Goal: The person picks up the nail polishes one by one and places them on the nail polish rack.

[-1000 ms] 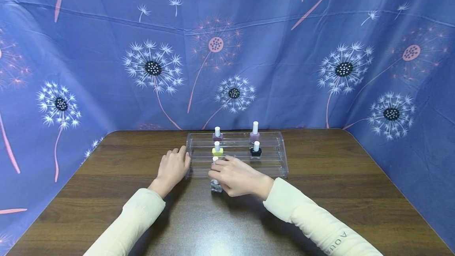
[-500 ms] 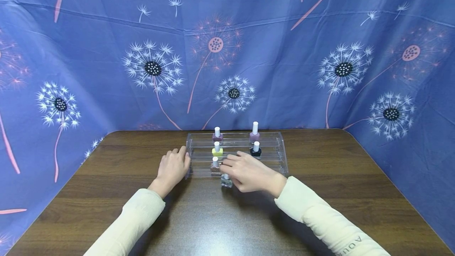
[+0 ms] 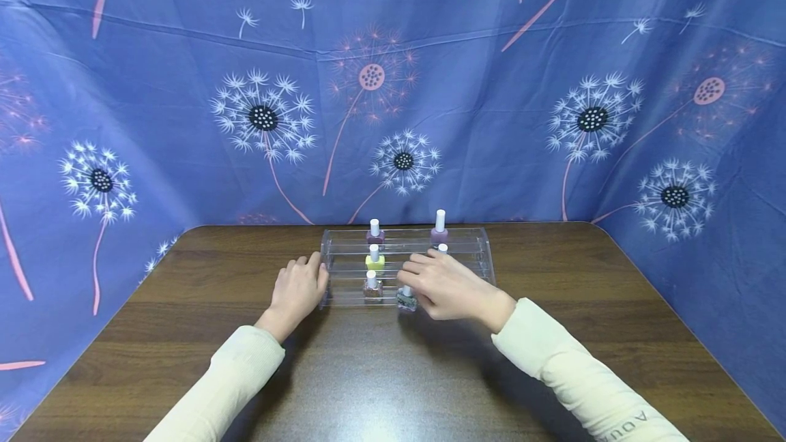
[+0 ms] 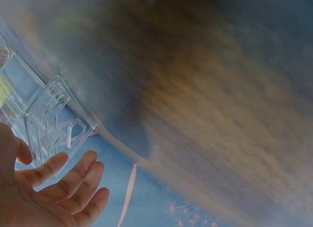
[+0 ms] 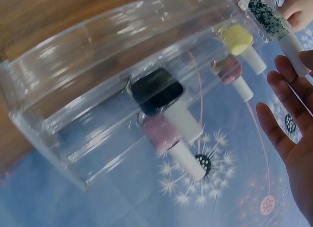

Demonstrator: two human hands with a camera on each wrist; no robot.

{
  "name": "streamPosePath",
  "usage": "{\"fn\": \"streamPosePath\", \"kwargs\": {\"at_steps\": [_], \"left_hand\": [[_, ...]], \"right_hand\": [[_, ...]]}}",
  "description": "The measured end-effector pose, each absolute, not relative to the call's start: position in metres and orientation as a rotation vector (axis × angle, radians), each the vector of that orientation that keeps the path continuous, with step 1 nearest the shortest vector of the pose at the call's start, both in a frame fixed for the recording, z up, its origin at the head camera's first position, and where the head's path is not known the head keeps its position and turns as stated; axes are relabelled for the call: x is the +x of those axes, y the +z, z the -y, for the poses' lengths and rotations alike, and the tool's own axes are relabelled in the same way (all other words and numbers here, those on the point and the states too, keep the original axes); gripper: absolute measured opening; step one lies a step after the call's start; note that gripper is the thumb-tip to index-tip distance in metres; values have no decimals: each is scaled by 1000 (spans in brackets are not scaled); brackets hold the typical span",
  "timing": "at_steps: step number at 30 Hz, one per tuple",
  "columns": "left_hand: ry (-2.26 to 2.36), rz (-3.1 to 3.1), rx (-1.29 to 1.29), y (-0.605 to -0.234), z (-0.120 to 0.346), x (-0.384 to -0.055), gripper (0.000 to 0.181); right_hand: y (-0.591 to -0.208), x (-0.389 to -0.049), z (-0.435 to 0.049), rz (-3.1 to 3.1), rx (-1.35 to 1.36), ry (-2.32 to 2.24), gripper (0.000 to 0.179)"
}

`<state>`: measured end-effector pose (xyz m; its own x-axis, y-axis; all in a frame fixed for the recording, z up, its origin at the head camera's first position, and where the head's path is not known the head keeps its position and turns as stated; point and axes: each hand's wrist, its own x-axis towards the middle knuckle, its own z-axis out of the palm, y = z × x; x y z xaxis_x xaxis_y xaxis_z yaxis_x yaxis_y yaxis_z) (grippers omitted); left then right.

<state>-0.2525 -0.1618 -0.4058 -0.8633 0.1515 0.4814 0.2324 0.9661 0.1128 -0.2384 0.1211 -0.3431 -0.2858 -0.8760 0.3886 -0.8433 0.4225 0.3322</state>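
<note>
My right hand (image 3: pixel 451 285) pinches the white cap of a nail polish bottle (image 3: pixel 406 299) with black-and-pale flecks. It hangs upright at the front of the clear stepped rack (image 3: pixel 489 258), right of a brownish nail polish (image 3: pixel 372 290) on the lowest step. In the right wrist view the flecked bottle (image 5: pixel 268 16) shows at the upper right, thumb and fingers at its cap. My left hand (image 3: pixel 299 292) rests at the rack's left end; the left wrist view has its loosely spread fingers (image 4: pixel 73 180) beside the clear end panel (image 4: pixel 58 122).
Yellow nail polish (image 3: pixel 375 263) stands on the middle step. A black one (image 5: pixel 157 89) stands there too, mostly behind my right hand in the head view. Dark purple (image 3: pixel 376 237) and lavender (image 3: pixel 439 236) bottles are on the top step. Behind the wooden table (image 3: pixel 233 251) hangs a blue dandelion-print cloth (image 3: pixel 491 155).
My right hand has carried the flecked bottle to the right and a little toward the back, uncovering the brownish nail polish and covering most of the black one. My left hand has stayed put.
</note>
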Motion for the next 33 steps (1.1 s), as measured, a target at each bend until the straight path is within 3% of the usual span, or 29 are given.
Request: {"fn": "streamPosePath", "kwargs": {"at_steps": [33], "left_hand": [[-221,2602,-289,-407,161,-253,21]], "right_hand": [[-335,-255,-165,2314,1314,-66,21]]}}
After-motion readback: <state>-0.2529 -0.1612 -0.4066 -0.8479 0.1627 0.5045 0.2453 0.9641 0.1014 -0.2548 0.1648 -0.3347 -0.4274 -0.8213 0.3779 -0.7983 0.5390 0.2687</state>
